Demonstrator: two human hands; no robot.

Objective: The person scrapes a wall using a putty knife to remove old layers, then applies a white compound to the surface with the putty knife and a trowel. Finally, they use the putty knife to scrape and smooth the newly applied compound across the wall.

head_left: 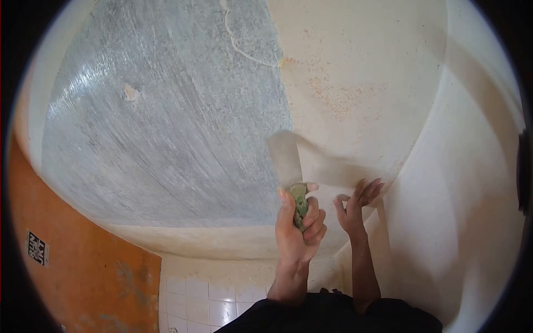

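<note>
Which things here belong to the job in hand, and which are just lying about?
In the job:
putty knife, green handle in the left hand
right hand, empty, fingers spread
grey wall patch, by the blade

Just there:
black-and-white sticker
orange wall
white tiles

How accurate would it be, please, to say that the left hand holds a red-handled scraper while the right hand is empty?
Not quite: the handle is green, not red, as the head view shows. The left hand does hold the scraper, and the right hand is empty.
</note>
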